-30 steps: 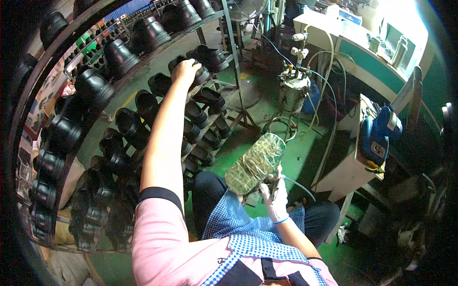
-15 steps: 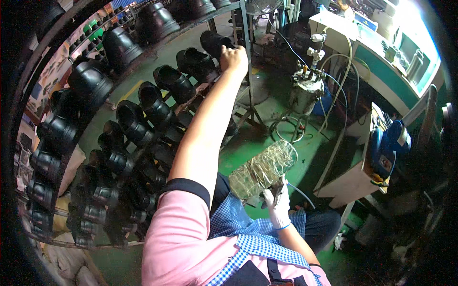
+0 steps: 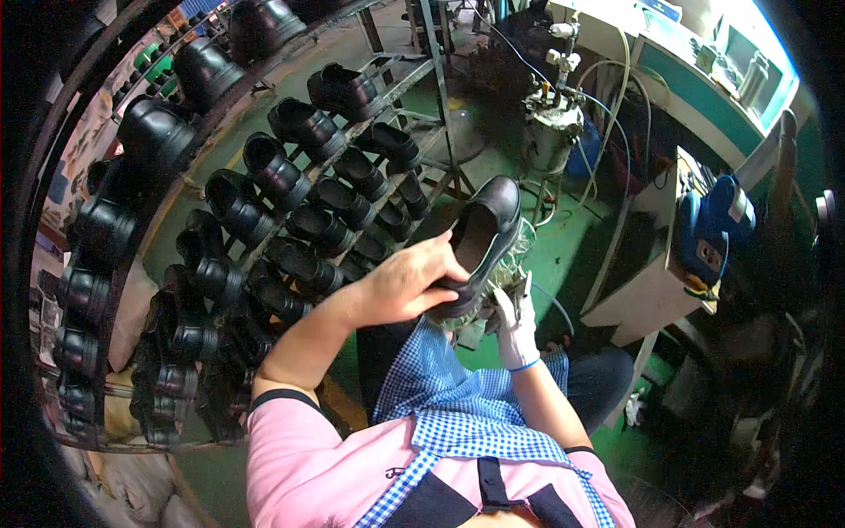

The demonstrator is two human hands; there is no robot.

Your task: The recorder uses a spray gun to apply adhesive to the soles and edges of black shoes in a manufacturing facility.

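My left hand (image 3: pixel 412 280) is bare and grips a black leather shoe (image 3: pixel 498 207) by its heel end, thumb at the opening. The shoe points away from me, toe up to the right. Partly hidden beneath it is a cylinder bundle wrapped in crumpled clear plastic (image 3: pixel 521 249). My right hand (image 3: pixel 512 330), in a white glove, is closed on a slim dark metal tool (image 3: pixel 523 306) beside the bundle. The kind of tool is not clear.
Racks of black shoes (image 3: pixel 236 204) fill the left side. A metal pressure pot (image 3: pixel 553 132) with hoses stands on the green floor ahead. To the right is a white cabinet (image 3: pixel 629 286) with a blue device (image 3: pixel 709 233) on it.
My left hand has come back from the rack toward my lap with a black shoe. That shoe now covers much of the wrapped bundle. My right hand has moved slightly up.
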